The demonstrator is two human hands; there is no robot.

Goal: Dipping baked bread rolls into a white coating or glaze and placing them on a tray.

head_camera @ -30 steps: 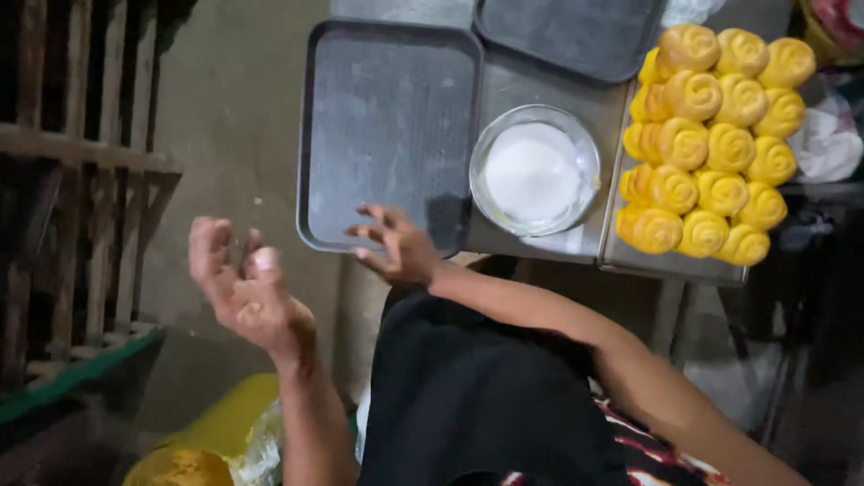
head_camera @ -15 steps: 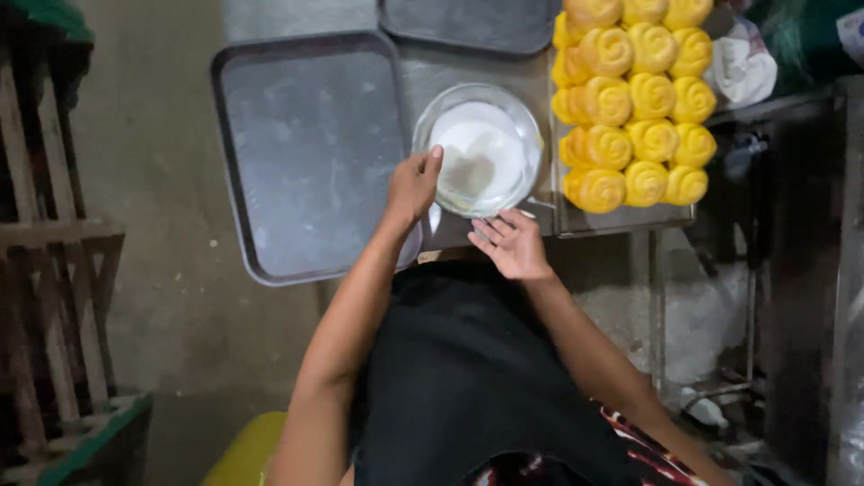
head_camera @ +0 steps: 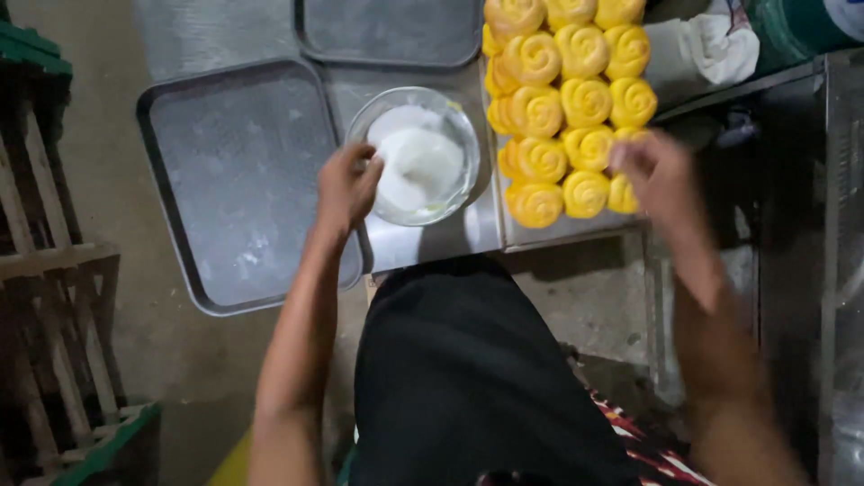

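A clear glass bowl [head_camera: 461, 135] holding a white substance sits on the metal table in the head view. My left hand [head_camera: 345, 187] rests at the bowl's left rim, fingers bent toward it. To the right lie several yellow spiral-shaped dough rolls [head_camera: 565, 99] packed in rows on a tray. My right hand [head_camera: 655, 171] hovers over the near right rolls, blurred; whether it touches one I cannot tell. An empty grey metal tray [head_camera: 236, 180] lies left of the bowl, jutting past the table's front edge.
A second empty grey tray [head_camera: 389, 31] lies behind the bowl. A white cloth [head_camera: 720, 45] sits at the far right by a green container [head_camera: 792, 22]. Wooden racks [head_camera: 49, 306] stand on the left. My dark apron fills the lower middle.
My right hand moved from the table's front edge rightward to the near rolls. My left hand stayed at the bowl's left rim. The camera shifted, so everything appears further right and closer.
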